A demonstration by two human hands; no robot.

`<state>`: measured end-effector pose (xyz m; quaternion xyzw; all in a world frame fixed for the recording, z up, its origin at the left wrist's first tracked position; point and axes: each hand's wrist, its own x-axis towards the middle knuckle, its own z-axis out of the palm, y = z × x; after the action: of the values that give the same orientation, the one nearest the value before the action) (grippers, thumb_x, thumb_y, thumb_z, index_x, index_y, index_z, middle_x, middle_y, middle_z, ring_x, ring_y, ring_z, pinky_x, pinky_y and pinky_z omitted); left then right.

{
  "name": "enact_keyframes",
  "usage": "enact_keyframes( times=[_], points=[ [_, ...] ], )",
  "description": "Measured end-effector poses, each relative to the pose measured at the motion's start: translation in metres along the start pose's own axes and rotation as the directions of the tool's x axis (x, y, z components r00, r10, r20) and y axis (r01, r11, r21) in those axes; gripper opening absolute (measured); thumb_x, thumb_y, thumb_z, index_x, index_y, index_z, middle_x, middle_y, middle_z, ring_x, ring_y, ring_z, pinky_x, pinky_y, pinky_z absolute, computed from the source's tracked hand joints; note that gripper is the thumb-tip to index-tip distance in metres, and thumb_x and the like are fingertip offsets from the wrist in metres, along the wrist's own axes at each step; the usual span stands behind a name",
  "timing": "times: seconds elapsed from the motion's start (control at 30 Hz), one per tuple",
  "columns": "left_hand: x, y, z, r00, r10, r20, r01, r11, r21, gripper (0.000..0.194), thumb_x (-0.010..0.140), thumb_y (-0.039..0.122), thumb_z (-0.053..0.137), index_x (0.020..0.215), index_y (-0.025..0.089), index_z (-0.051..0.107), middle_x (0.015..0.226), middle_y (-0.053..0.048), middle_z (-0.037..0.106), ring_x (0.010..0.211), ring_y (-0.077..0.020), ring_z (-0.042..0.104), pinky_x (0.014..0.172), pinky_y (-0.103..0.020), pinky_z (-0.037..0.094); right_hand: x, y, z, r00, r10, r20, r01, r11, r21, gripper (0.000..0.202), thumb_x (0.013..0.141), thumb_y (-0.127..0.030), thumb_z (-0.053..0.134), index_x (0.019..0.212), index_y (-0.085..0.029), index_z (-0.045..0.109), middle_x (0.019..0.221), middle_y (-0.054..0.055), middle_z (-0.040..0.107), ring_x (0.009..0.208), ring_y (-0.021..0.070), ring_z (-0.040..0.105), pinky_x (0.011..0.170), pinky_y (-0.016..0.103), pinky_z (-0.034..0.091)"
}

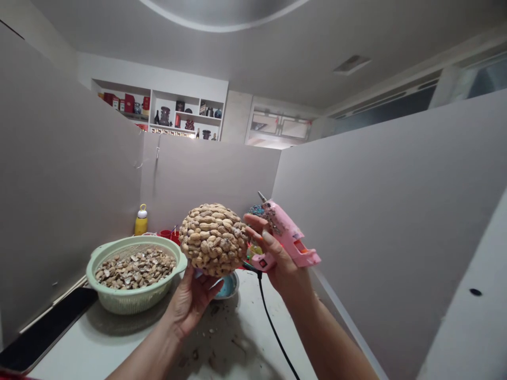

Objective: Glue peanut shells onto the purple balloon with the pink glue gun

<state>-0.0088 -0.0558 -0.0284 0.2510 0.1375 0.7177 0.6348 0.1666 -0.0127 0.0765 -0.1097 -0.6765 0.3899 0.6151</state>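
Note:
A round object covered in rows of peanut shells (213, 240) is raised above the table. My left hand (192, 298) supports it from below, fingers curled under its base. In my right hand (283, 266) is a pink hot glue gun (291, 232), its nozzle pointing up and to the left, away from the shells. The right fingertips reach the right side of the shell-covered object; whether they press on it I cannot tell. A black cord (273, 322) runs down from the glue gun's handle.
A pale green basket (130, 303) of loose shell pieces (137, 269) stands on the left. Behind it are a yellow bottle (140, 224) and red containers (165, 234). A bowl with a blue inside (228, 287) sits partly hidden behind my left hand. Grey partitions (214, 169) enclose the white table (237, 348).

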Motion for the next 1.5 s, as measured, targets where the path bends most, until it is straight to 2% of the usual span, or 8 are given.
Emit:
enact_keyframes(
  times=[0.27,0.53,0.67,0.83,1.03,1.2,1.33,1.5],
  points=[
    [0.002,0.007,-0.007,0.998,-0.058,0.031,0.058,0.998,-0.008,0.069,0.075,0.054,0.077,0.129,0.018,0.053,0.112,-0.014,0.073,0.107,-0.0273,0.069,0.096,-0.041,0.053,0.001,-0.008,0.011,0.992,0.011,-0.123,0.014,0.980,0.200,0.030,0.082,-0.048,0.071,0.101,-0.025,0.070,0.120,0.008,0.068,0.118,0.0302,0.061,0.101,0.049,0.051],
    [0.001,0.010,-0.009,0.985,-0.102,0.143,0.111,0.992,-0.060,0.078,0.078,0.056,0.073,0.138,0.014,0.046,0.119,-0.019,0.072,0.113,-0.0296,0.068,0.099,-0.042,0.051,0.007,-0.009,0.011,0.998,-0.003,-0.063,0.024,0.941,0.338,0.021,0.083,-0.046,0.070,0.087,-0.026,0.067,0.116,0.004,0.069,0.123,0.0288,0.057,0.103,0.052,0.050],
    [0.002,0.013,-0.011,0.978,-0.097,0.187,0.115,0.990,-0.085,0.084,0.078,0.055,0.073,0.144,0.016,0.041,0.120,-0.019,0.072,0.115,-0.0303,0.067,0.102,-0.042,0.049,0.006,-0.014,0.007,0.997,-0.002,-0.078,0.033,0.917,0.398,0.023,0.081,-0.045,0.073,0.076,-0.025,0.064,0.112,0.003,0.070,0.122,0.0287,0.058,0.102,0.050,0.051],
    [-0.001,0.022,-0.009,0.978,-0.082,0.193,0.103,0.989,-0.103,0.085,0.077,0.061,0.070,0.144,0.017,0.042,0.124,-0.019,0.070,0.118,-0.0305,0.065,0.103,-0.041,0.048,0.007,-0.008,-0.012,0.985,0.006,-0.171,0.058,0.928,0.369,0.020,0.083,-0.046,0.071,0.083,-0.026,0.068,0.112,0.004,0.070,0.122,0.0288,0.058,0.100,0.051,0.052],
    [-0.001,0.029,-0.013,0.963,-0.063,0.263,0.086,0.993,-0.080,0.077,0.081,0.065,0.064,0.141,0.019,0.048,0.130,-0.017,0.067,0.123,-0.0284,0.061,0.108,-0.041,0.043,0.006,0.043,-0.041,0.941,0.157,-0.300,-0.031,0.923,0.384,0.032,0.076,-0.046,0.077,0.097,-0.022,0.073,0.111,0.006,0.071,0.116,0.0259,0.062,0.093,0.038,0.056],
    [0.004,0.029,-0.016,0.870,-0.046,0.492,0.059,0.998,-0.011,0.060,0.088,0.052,0.062,0.136,0.017,0.056,0.139,-0.017,0.061,0.131,-0.0285,0.055,0.113,-0.041,0.038,-0.002,0.103,-0.059,0.872,0.297,-0.390,-0.122,0.902,0.414,0.040,0.062,-0.046,0.085,0.092,-0.022,0.073,0.101,0.005,0.075,0.103,0.0263,0.069,0.078,0.033,0.060],
    [0.004,0.029,-0.011,0.821,-0.050,0.568,0.043,0.999,0.025,0.054,0.092,0.051,0.055,0.135,0.020,0.058,0.142,-0.014,0.060,0.134,-0.0262,0.052,0.114,-0.038,0.037,-0.002,0.136,-0.070,0.838,0.345,-0.423,-0.156,0.894,0.420,0.036,0.060,-0.043,0.085,0.086,-0.021,0.073,0.086,0.004,0.076,0.092,0.0252,0.073,0.068,0.030,0.061],
    [0.001,0.026,-0.002,0.836,-0.077,0.544,0.064,0.997,0.043,0.056,0.091,0.050,0.056,0.138,0.018,0.055,0.142,-0.015,0.059,0.136,-0.0255,0.051,0.114,-0.037,0.036,-0.001,0.153,-0.075,0.814,0.366,-0.452,-0.190,0.902,0.388,0.031,0.063,-0.041,0.083,0.086,-0.022,0.073,0.082,0.002,0.076,0.085,0.0211,0.073,0.062,0.024,0.058]
  ],
)
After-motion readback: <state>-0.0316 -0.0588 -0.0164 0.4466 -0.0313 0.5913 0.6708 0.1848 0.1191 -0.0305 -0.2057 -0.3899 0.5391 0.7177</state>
